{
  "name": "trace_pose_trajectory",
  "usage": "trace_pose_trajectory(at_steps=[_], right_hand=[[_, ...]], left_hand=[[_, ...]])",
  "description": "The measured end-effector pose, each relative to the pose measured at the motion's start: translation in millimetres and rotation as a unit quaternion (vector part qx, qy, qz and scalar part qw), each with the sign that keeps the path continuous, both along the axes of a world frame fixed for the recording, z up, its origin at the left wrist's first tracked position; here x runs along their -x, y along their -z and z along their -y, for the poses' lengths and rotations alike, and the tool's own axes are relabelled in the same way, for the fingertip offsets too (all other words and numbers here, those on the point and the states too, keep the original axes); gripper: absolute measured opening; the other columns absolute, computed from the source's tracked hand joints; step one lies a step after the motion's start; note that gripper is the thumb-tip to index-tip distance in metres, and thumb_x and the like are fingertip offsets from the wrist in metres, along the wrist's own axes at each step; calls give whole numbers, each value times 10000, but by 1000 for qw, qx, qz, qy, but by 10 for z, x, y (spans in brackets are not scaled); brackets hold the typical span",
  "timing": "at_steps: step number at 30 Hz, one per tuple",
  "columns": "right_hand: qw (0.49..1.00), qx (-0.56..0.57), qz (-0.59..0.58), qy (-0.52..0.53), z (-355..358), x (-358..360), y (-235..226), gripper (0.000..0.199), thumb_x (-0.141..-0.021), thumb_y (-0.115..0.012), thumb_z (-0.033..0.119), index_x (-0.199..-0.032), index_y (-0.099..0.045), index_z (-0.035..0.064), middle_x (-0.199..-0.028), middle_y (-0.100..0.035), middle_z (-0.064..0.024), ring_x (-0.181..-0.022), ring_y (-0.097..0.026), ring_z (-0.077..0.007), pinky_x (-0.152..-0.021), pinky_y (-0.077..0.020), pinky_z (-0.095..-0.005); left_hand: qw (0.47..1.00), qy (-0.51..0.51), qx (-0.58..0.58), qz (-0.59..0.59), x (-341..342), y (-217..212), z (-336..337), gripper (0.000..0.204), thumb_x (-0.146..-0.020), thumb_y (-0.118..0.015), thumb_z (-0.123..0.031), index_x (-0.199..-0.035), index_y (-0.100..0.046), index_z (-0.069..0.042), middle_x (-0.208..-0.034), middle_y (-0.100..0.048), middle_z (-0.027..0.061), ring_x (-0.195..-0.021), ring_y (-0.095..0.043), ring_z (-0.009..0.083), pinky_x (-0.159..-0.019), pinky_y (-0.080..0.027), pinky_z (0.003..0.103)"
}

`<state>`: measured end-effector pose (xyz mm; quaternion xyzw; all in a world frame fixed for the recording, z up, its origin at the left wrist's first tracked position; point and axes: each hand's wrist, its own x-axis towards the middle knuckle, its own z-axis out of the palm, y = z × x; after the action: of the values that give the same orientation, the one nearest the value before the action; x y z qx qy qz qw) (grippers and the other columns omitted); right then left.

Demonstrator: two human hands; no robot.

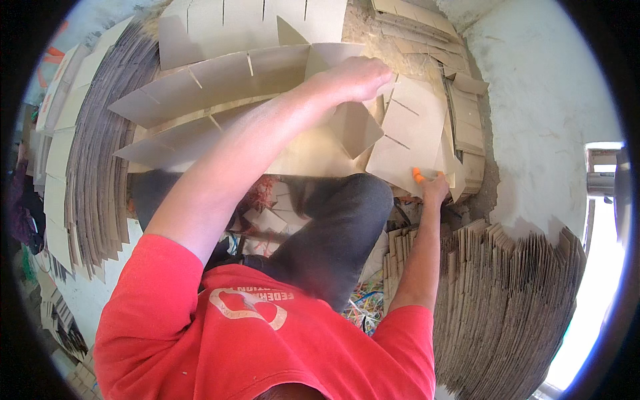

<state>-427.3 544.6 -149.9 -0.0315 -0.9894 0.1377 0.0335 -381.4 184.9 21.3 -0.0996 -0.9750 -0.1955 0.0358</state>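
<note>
Two long slotted cardboard strips (pixel 223 83) stand on edge across the work surface, in front of me. At their right end, shorter cardboard cross strips (pixel 357 128) stand at an angle to them. My left hand (pixel 360 78) reaches over the long strips and is closed at the top of a cross strip; its fingertips are partly hidden. To the right lies a stack of flat slotted cardboard strips (pixel 408 123). My right hand (pixel 435 188), with orange covers on its fingertips, pinches the near edge of a strip there.
Tall stacks of cardboard strips stand at the left (pixel 100 147) and lower right (pixel 500 300). More flat cardboard sheets (pixel 247 27) lie at the far side. A pale wall (pixel 540 120) bounds the right. Tangled coloured strings (pixel 367 303) lie below my leg.
</note>
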Motion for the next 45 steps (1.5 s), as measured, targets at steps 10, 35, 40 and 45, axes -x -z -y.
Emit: trace_pose_trajectory(at_steps=[10,35,40,45], right_hand=[[948,314,-15,47,-459,56,76,125,-789,-741,96,-849,-665,17,-807,-606,27,-735,-523,-98,-680,-422,-243],[839,379,-150,-361,1722,-1012,-2724,537,-788,-663,-52,-1299,-611,103,-963,-724,-15,-760,-538,2,-753,-462,-163],[858,350,-89,-366,2008,-1104,-2702,514,-797,-602,-133,-1288,-590,19,-1013,-711,-86,-893,-623,-70,-844,-521,-238],[856,320,-74,-399,2222,-1109,-2629,543,-788,-587,-144,-1290,-603,64,-1056,-704,-68,-923,-619,-74,-880,-509,-259]], left_hand=[[976,-56,-91,-189,-731,-78,286,317,-832,-672,-106,-1145,-633,-70,-928,-676,172,-855,-658,318,-735,-520,395],[966,-192,-55,-165,-2127,473,1110,148,-772,-716,-87,-903,-711,-18,-812,-671,157,-791,-655,315,-670,-522,408],[969,-151,-35,-192,-2143,527,1138,128,-743,-662,-17,-859,-715,-7,-759,-647,170,-748,-629,340,-649,-504,439],[967,-169,-38,-186,-2108,546,1136,186,-719,-624,21,-873,-721,-18,-713,-619,179,-730,-617,350,-638,-493,453]])
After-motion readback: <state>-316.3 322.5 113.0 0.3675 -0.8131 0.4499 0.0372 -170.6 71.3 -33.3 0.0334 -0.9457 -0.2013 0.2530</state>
